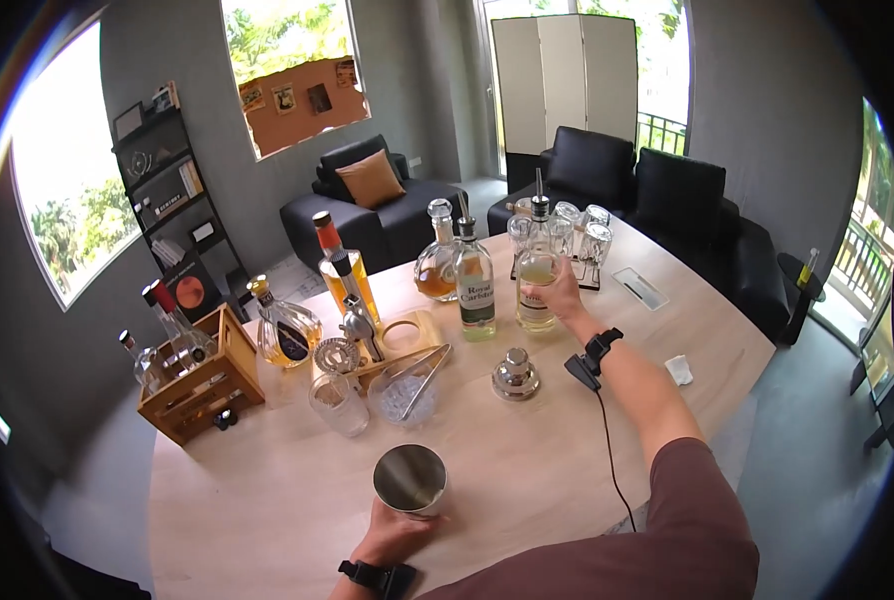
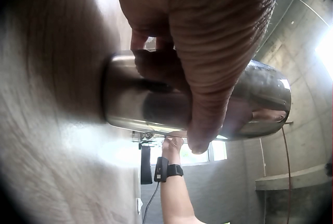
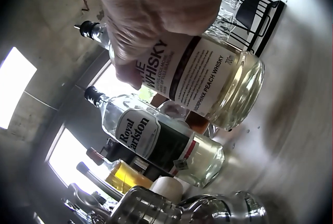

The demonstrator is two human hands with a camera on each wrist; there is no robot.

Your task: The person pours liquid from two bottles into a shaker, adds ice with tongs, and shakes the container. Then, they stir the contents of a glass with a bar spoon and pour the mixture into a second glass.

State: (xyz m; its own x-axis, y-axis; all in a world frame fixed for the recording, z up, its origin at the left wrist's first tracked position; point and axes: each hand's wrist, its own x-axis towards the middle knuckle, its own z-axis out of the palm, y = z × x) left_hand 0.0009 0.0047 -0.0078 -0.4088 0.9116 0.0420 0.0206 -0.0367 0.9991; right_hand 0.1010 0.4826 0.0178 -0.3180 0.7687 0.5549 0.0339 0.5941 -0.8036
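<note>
Metal cup (image 1: 405,472), bottle (image 1: 536,272) in curled hands (image 1: 402,534) (image 1: 561,293)

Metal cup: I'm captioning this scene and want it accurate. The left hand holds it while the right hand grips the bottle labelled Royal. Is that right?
Not quite: the right wrist view shows the right hand gripping the peach whisky bottle; the Royal bottle stands beside it. The left hand does hold the metal cup.
</note>
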